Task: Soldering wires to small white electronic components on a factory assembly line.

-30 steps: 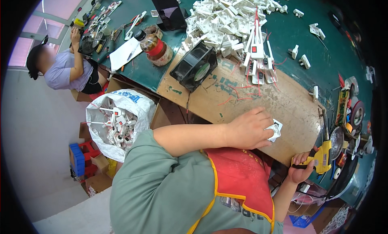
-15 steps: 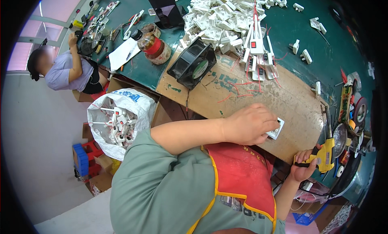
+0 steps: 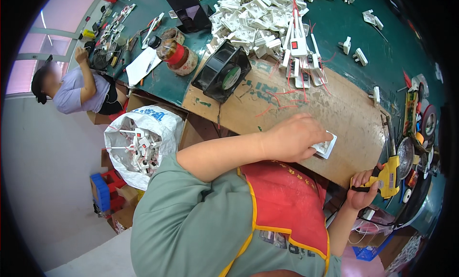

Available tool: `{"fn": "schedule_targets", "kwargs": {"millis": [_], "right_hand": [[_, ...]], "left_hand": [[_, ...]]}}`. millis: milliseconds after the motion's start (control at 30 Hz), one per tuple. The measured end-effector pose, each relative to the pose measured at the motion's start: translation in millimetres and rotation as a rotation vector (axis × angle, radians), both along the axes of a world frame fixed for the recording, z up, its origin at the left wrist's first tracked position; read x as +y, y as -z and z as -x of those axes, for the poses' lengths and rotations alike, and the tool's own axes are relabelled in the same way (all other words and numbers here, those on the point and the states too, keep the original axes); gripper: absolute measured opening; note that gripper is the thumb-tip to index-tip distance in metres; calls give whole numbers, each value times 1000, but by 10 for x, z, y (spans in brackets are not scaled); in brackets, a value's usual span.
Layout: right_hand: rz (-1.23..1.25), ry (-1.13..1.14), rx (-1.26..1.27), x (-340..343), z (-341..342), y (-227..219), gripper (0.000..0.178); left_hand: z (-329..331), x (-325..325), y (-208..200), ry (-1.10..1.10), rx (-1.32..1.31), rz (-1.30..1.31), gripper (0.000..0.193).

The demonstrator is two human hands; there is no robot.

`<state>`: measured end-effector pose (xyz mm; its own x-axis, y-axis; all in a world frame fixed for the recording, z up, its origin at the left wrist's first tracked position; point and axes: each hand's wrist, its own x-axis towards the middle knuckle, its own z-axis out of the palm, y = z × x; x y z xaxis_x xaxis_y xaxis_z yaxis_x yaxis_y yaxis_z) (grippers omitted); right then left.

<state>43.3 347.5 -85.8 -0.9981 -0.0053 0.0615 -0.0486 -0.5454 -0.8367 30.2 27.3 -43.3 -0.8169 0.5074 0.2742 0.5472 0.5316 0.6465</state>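
Observation:
My left hand (image 3: 297, 137) reaches across the front of my body, its fingers curled over a small white plastic housing (image 3: 326, 146). This housing lies at the near side of a brown board (image 3: 351, 126), and the fingers cover part of it. At the right, my right hand (image 3: 362, 191) is wrapped round the handle of a yellow pistol-shaped tool (image 3: 391, 177). Beyond my left hand lie several white socket pieces with red wires, among them one with a red switch (image 3: 298, 46). Loose red wires (image 3: 279, 100) are scattered on the board.
A heap of white plastic parts (image 3: 253, 16) covers the far middle. A black fan (image 3: 222, 71), a jar (image 3: 179, 56) and paper (image 3: 142, 66) stand left of it. Tools and tape (image 3: 429, 121) crowd the right. A white sack (image 3: 160, 119) holds assembled pieces. Another person (image 3: 81, 88) sits far left.
The view has shifted slightly. My left hand shows more of the white housing beside its fingers, and my right hand with the yellow tool has moved a little to the right.

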Motion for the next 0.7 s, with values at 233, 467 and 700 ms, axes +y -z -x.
{"fn": "schedule_targets", "kwargs": {"millis": [233,467,700], "right_hand": [[28,-33,16,32,12,26,61],[124,-4,-88,107,-77,64,64],[26,39,-66,-85,-10,-70,65]], "left_hand": [[-13,38,37,-56,8,-63,50],[17,-25,49,-89,-16,-53,56],[61,-112,-123,-109,-49,65,56]]}}
